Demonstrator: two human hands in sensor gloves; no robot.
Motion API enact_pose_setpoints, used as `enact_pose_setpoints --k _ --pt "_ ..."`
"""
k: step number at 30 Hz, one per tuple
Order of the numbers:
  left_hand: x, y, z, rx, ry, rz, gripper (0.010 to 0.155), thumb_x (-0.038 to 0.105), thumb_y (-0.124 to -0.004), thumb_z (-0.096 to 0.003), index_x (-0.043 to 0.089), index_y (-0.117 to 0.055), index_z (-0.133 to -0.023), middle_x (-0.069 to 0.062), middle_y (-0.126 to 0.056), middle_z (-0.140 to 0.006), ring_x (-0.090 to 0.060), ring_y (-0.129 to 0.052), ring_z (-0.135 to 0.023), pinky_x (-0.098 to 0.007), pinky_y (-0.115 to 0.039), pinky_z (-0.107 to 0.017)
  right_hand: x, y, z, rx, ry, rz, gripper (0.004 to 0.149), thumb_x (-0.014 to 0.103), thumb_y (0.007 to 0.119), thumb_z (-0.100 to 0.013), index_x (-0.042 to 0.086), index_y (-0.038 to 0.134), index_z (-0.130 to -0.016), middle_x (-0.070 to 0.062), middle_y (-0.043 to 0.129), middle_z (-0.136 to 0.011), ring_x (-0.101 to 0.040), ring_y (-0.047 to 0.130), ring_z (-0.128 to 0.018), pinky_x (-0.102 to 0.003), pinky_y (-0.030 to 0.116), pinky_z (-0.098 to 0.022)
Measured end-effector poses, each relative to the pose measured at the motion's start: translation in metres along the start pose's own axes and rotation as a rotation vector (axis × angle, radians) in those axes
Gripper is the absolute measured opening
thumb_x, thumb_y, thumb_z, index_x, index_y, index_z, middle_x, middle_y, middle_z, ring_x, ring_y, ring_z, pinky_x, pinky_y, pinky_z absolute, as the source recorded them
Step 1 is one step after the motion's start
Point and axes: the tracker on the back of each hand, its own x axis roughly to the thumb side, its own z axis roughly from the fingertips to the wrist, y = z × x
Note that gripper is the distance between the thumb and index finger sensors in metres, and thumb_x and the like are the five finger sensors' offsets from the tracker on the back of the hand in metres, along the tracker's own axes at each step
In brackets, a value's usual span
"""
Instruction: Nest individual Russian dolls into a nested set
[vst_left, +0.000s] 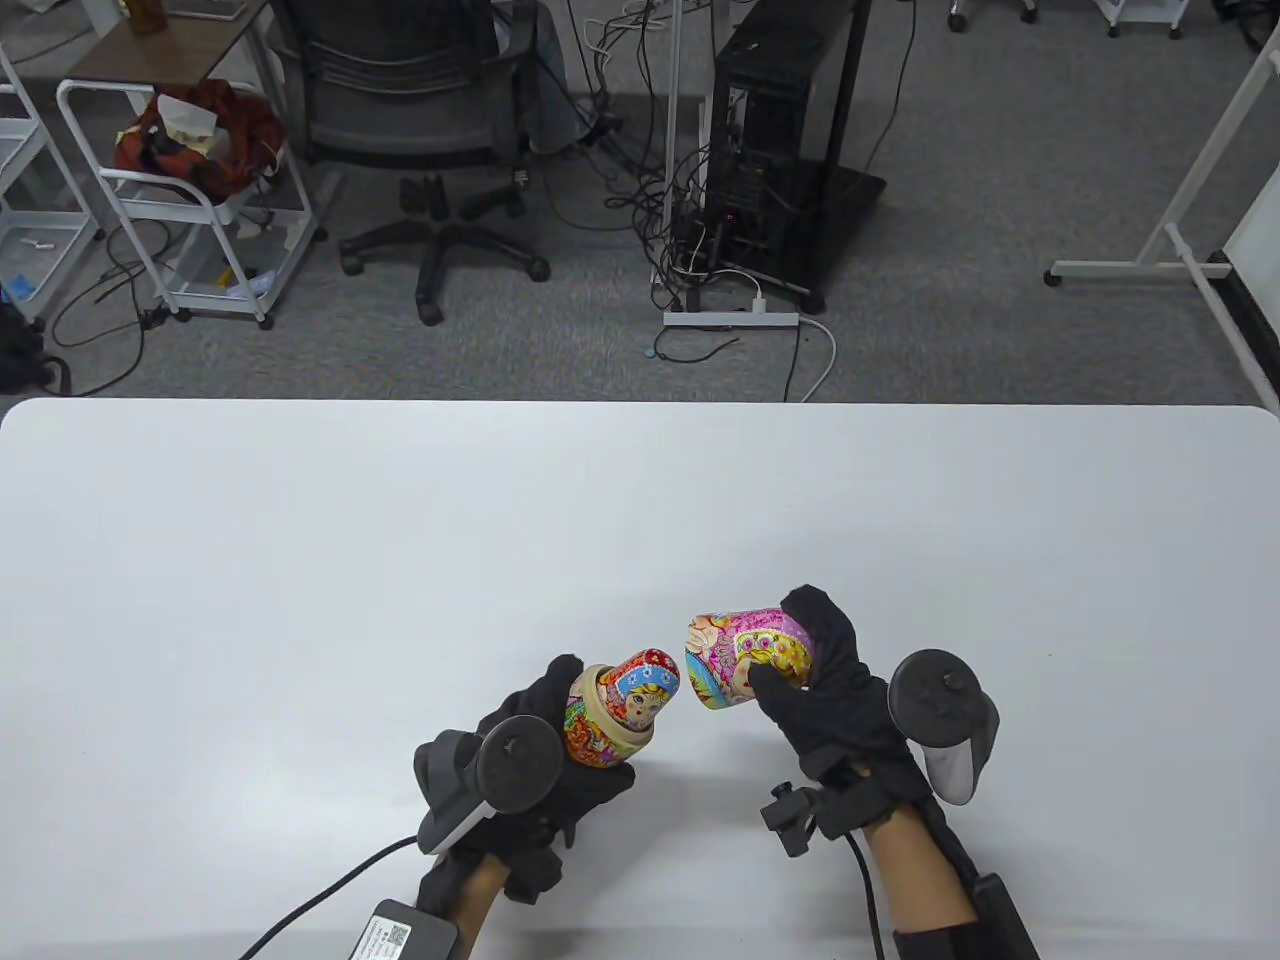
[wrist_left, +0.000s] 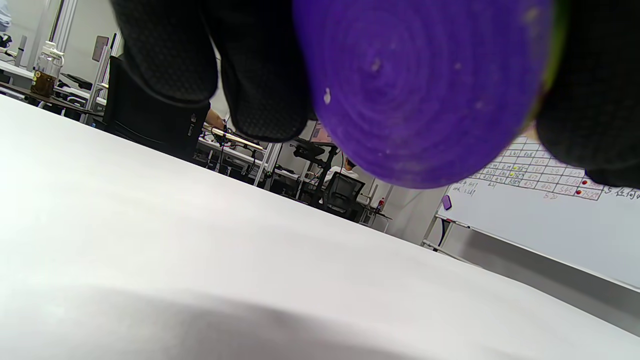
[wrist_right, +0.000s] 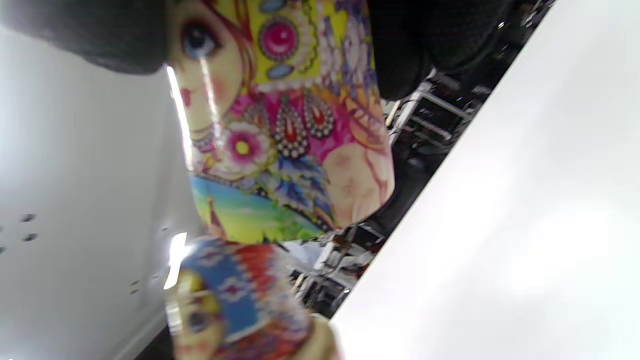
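My left hand (vst_left: 540, 750) grips the bottom half of a large doll (vst_left: 590, 738) above the table. A smaller whole doll (vst_left: 643, 688) with a red and blue headscarf stands inside it, its head sticking out. In the left wrist view the purple base (wrist_left: 420, 85) of the held half fills the top, between my gloved fingers (wrist_left: 165, 55). My right hand (vst_left: 815, 665) grips the pink and yellow top half of the large doll (vst_left: 745, 658), tilted, its open end toward the smaller doll and a short gap away. The right wrist view shows that top half (wrist_right: 285, 120) just above the smaller doll's head (wrist_right: 235, 300).
The white table (vst_left: 400, 540) spreads around both hands. A cable (vst_left: 330, 890) runs from my left wrist to the near edge. Beyond the far edge are an office chair (vst_left: 420, 110), a computer tower (vst_left: 770, 130) and a cart (vst_left: 190, 190).
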Motion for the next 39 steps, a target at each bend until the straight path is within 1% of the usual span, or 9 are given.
enact_pose_setpoints --k 5,7,10,16,27,29,31,33,39 --pt "0.003 -0.001 -0.001 -0.018 -0.045 0.006 0.114 0.078 -0.089 -0.0277 0.02 -0.033 -0.108 -0.003 -0.071 -0.104 -0.023 -0.087 -0.088 -0.053 -0.075 -0.067 0.011 0.014 0.002 0.074 -0.069 0.014 0.078 0.059 0.076 -0.044 0.036 0.028 -0.101 -0.014 0.04 -0.111 -0.04 0.075 -0.089 -0.055 0.068 -0.064" --pt "0.006 -0.002 0.0 -0.021 -0.058 -0.006 0.113 0.078 -0.089 -0.0277 0.02 -0.033 -0.108 -0.003 -0.071 -0.104 -0.023 -0.087 -0.088 -0.053 -0.075 -0.068 0.013 0.019 0.002 0.104 -0.084 0.033 0.077 0.059 0.076 -0.044 0.039 0.029 -0.101 -0.012 0.04 -0.112 -0.039 0.075 -0.089 -0.055 0.067 -0.065" --pt "0.01 -0.003 0.0 -0.036 -0.082 -0.02 0.114 0.078 -0.089 -0.0274 0.02 -0.034 -0.108 -0.003 -0.071 -0.104 -0.023 -0.088 -0.088 -0.053 -0.075 -0.068 0.013 0.025 0.002 0.157 -0.081 0.063 0.077 0.06 0.076 -0.045 0.039 0.03 -0.102 -0.012 0.042 -0.111 -0.04 0.076 -0.088 -0.055 0.068 -0.064" --pt "0.014 -0.004 0.001 -0.04 -0.106 -0.047 0.113 0.078 -0.09 -0.0273 0.02 -0.034 -0.108 -0.002 -0.071 -0.104 -0.022 -0.088 -0.088 -0.053 -0.075 -0.068 0.011 0.035 0.002 0.213 -0.068 0.102 0.076 0.06 0.075 -0.045 0.037 0.031 -0.103 -0.014 0.04 -0.111 -0.04 0.075 -0.088 -0.056 0.067 -0.064" --pt "0.016 -0.003 0.001 -0.019 -0.129 -0.101 0.113 0.077 -0.091 -0.0261 0.024 -0.035 -0.108 -0.002 -0.072 -0.104 -0.022 -0.088 -0.088 -0.053 -0.075 -0.068 0.014 0.041 0.003 0.208 -0.076 0.151 0.077 0.061 0.076 -0.045 0.035 0.033 -0.103 -0.014 0.042 -0.11 -0.04 0.078 -0.084 -0.054 0.069 -0.062" --pt "0.016 -0.003 0.002 -0.016 -0.131 -0.107 0.113 0.077 -0.092 -0.0261 0.024 -0.036 -0.108 -0.002 -0.073 -0.103 -0.023 -0.088 -0.088 -0.053 -0.075 -0.067 0.013 0.042 0.004 0.197 -0.075 0.16 0.077 0.061 0.076 -0.044 0.034 0.034 -0.103 -0.014 0.045 -0.109 -0.039 0.08 -0.082 -0.053 0.071 -0.061" --pt "0.014 -0.003 0.001 -0.018 -0.134 -0.12 0.112 0.077 -0.092 -0.0258 0.025 -0.036 -0.108 -0.002 -0.073 -0.103 -0.023 -0.089 -0.087 -0.053 -0.075 -0.067 0.013 0.042 0.003 0.213 -0.072 0.17 0.077 0.061 0.076 -0.044 0.034 0.034 -0.103 -0.015 0.045 -0.109 -0.039 0.082 -0.081 -0.052 0.073 -0.06" --pt "0.013 -0.002 0.002 -0.019 -0.129 -0.104 0.112 0.077 -0.093 -0.0252 0.026 -0.037 -0.108 -0.003 -0.074 -0.102 -0.023 -0.089 -0.086 -0.054 -0.075 -0.067 0.012 0.043 0.003 0.208 -0.069 0.167 0.077 0.061 0.076 -0.044 0.034 0.035 -0.103 -0.016 0.046 -0.108 -0.039 0.084 -0.079 -0.051 0.075 -0.059" --pt "0.013 -0.002 0.003 -0.014 -0.124 -0.094 0.111 0.078 -0.094 -0.0231 0.027 -0.044 -0.108 -0.005 -0.08 -0.099 -0.023 -0.093 -0.079 -0.054 -0.076 -0.066 0.015 0.046 0.004 0.178 -0.057 0.18 0.079 0.063 0.078 -0.043 0.03 0.038 -0.102 -0.021 0.052 -0.101 -0.036 0.091 -0.071 -0.049 0.082 -0.053"
